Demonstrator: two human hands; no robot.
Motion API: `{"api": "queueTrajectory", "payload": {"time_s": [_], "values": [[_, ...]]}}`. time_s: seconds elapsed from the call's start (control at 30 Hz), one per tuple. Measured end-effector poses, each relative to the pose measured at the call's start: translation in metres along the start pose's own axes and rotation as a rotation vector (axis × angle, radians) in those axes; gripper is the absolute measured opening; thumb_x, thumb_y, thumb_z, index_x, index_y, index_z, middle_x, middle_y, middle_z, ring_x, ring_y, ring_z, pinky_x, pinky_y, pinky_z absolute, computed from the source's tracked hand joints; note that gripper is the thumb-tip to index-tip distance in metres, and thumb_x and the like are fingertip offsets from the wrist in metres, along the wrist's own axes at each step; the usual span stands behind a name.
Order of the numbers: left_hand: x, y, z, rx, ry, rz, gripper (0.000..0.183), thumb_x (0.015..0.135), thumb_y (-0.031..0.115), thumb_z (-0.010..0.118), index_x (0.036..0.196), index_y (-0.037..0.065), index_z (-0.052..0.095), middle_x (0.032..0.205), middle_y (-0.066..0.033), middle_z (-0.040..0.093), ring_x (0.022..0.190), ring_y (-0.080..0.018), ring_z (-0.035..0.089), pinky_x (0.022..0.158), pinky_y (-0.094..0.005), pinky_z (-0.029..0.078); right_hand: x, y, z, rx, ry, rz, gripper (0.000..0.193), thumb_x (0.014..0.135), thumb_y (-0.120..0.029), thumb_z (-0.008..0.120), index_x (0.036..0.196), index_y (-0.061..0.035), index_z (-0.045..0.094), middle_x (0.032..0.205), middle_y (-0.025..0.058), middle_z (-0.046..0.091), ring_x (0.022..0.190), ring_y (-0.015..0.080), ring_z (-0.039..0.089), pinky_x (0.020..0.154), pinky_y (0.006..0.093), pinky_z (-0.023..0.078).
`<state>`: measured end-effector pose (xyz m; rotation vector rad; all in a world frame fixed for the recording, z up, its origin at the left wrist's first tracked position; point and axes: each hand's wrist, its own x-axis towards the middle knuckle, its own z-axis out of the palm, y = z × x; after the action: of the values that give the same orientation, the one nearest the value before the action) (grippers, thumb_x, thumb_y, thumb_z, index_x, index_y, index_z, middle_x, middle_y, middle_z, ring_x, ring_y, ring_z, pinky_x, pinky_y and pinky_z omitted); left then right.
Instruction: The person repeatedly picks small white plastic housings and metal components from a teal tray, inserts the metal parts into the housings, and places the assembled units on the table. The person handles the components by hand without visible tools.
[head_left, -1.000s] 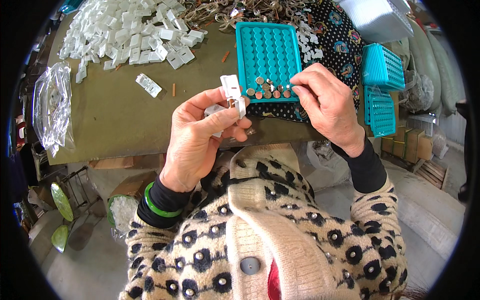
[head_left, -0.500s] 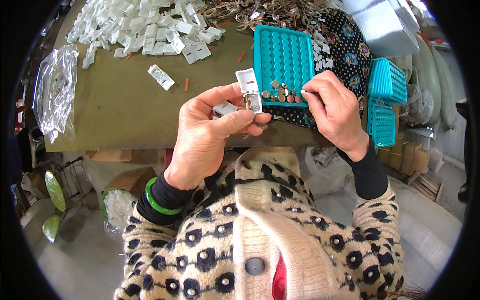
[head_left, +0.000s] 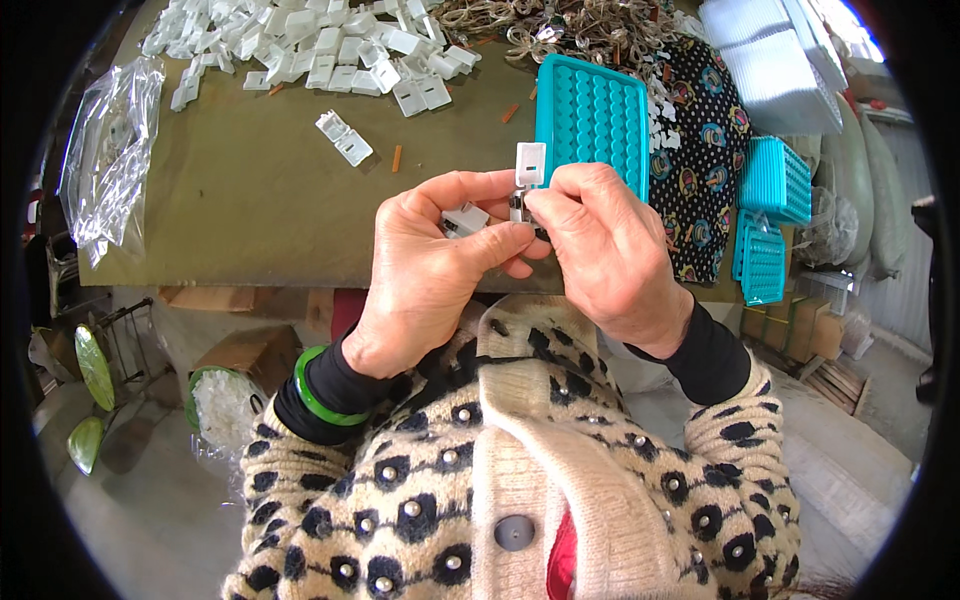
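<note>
My left hand pinches a small white plastic hinged case between thumb and fingers, its lid standing up. Another white case rests inside the same hand, against the curled fingers. My right hand meets it from the right, thumb and fingertips pressed together at the lower half of the open case. Whatever those fingertips hold is hidden. Behind the hands lies a teal tray with rows of round pockets; my right hand covers its near end. One more white case lies opened out on the table.
White cases are heaped at the back left, beside tangled clear wires. Orange strips are scattered about. A clear plastic bag lies at the left. On the right are a patterned black cloth, stacked teal trays and white stacks.
My right hand has moved left from the tray's near right corner, with a small pale piece in its fingertips then, to the open case. The view has shifted slightly.
</note>
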<state>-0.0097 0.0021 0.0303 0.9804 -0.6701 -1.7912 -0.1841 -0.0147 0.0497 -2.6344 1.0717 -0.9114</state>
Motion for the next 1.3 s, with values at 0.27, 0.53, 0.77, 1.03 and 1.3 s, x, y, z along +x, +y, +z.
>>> {"api": "queueTrajectory", "payload": {"time_s": [0.27,0.53,0.77,1.03,1.3], "values": [[-0.001,-0.002,-0.003,-0.037,-0.024,-0.009,0.033,0.083,-0.01,0.067,0.116,-0.006,0.062,0.094,-0.0125,0.064,0.082,-0.0262,0.072,0.066,-0.0303,0.06,0.001,-0.001,0.0,0.134,0.116,0.102,0.026,0.074,0.01,0.071,0.097,0.0018,0.063,0.093,0.012,0.059,0.08,0.0259,0.063,0.065,0.0318,0.054],[-0.003,-0.003,-0.004,-0.067,-0.012,-0.01,0.03,0.084,-0.009,0.067,0.114,-0.006,0.063,0.093,-0.0122,0.065,0.077,-0.0236,0.071,0.064,-0.0303,0.06,-0.005,-0.007,0.009,0.177,0.119,0.174,0.02,0.077,0.01,0.068,0.094,0.0011,0.062,0.093,0.0111,0.058,0.08,0.0245,0.062,0.063,0.0314,0.052],[0.0,-0.007,-0.007,-0.075,-0.005,-0.101,0.015,0.085,0.0,0.069,0.099,0.001,0.061,0.082,-0.0083,0.066,0.057,-0.0132,0.059,0.047,-0.0246,0.044,-0.023,0.009,-0.019,0.163,0.21,0.269,0.016,0.083,0.009,0.065,0.097,0.0003,0.066,0.094,0.0114,0.06,0.078,0.0223,0.061,0.067,0.0308,0.051],[0.004,-0.012,-0.003,-0.171,-0.06,-0.082,0.02,0.09,0.006,0.065,0.109,0.002,0.061,0.102,-0.0169,0.069,0.068,-0.0174,0.067,0.049,-0.0233,0.047,-0.05,0.032,-0.019,-0.221,0.057,0.174,0.031,0.071,0.007,0.073,0.1,0.0014,0.065,0.089,0.0099,0.055,0.078,0.0261,0.055,0.066,0.0363,0.046],[0.006,-0.009,-0.006,-0.302,-0.181,-0.148,0.028,0.095,0.003,0.06,0.123,0.0,0.058,0.117,-0.0231,0.066,0.097,-0.0282,0.071,0.059,-0.0268,0.057,-0.039,0.031,-0.026,-0.024,0.06,0.222,0.021,0.073,0.007,0.073,0.09,-0.0006,0.061,0.085,0.0091,0.058,0.076,0.026,0.056,0.065,0.0359,0.046]]}}
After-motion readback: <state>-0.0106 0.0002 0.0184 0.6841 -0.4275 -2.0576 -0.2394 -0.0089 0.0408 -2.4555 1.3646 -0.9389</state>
